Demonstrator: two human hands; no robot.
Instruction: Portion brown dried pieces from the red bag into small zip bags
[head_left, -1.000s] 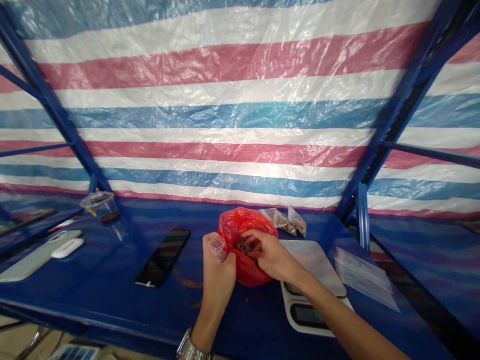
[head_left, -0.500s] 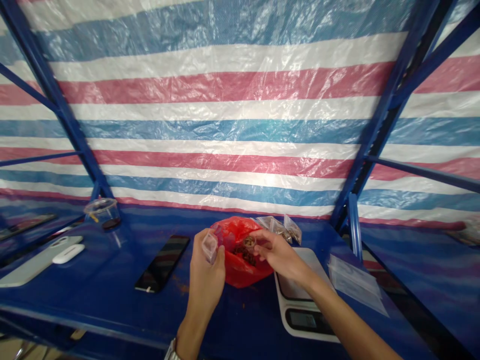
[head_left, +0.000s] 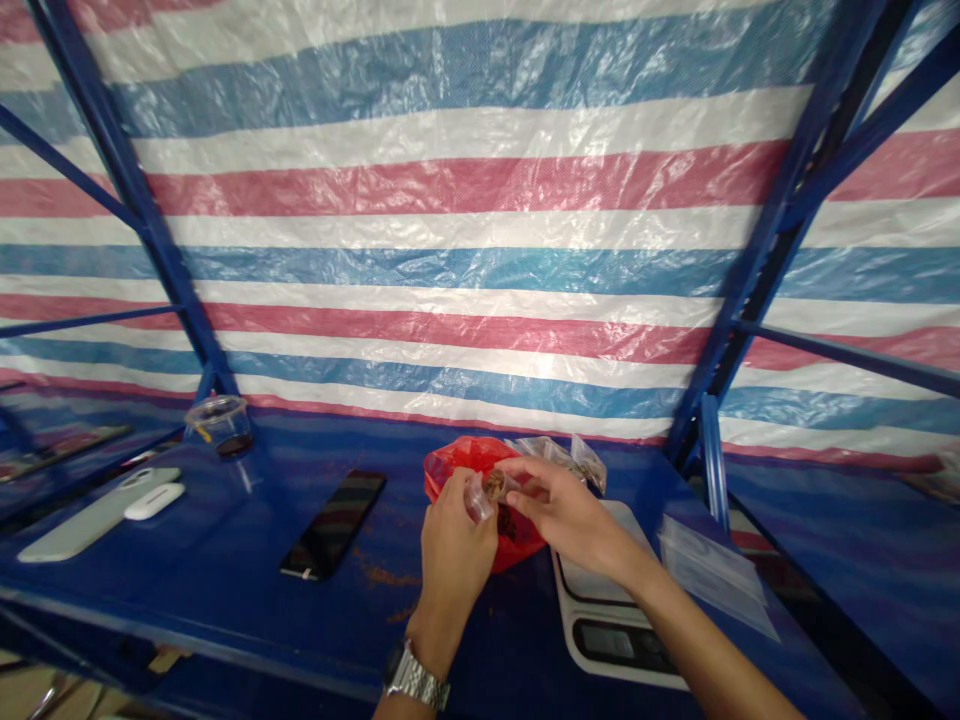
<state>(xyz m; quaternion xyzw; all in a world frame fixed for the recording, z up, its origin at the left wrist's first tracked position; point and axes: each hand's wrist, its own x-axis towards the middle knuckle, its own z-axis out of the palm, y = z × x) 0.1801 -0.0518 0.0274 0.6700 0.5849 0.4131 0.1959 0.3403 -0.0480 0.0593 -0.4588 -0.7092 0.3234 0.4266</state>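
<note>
My left hand [head_left: 454,555] is closed on a small clear plastic bag [head_left: 475,495], held up just in front of an open red plastic bag [head_left: 457,462] that lies on the blue table. My right hand [head_left: 559,510] pinches a brown clump [head_left: 495,484] at the mouth of the small bag, its fingers curled. More brown pieces show inside the red bag under my hands. A watch is on my left wrist.
A white digital scale [head_left: 600,600] stands right of the red bag, under my right forearm. Behind lie filled clear bags [head_left: 581,458]; flat empty bags [head_left: 712,570] lie at right. A black phone [head_left: 334,522], a white case [head_left: 154,500] and a clear cup [head_left: 221,424] sit to the left. Blue frame posts [head_left: 712,460] flank the table.
My right hand has come out of the red bag with a brown clump. My left hand brought the small clear bag rightward to meet it. The camera shifted a little.
</note>
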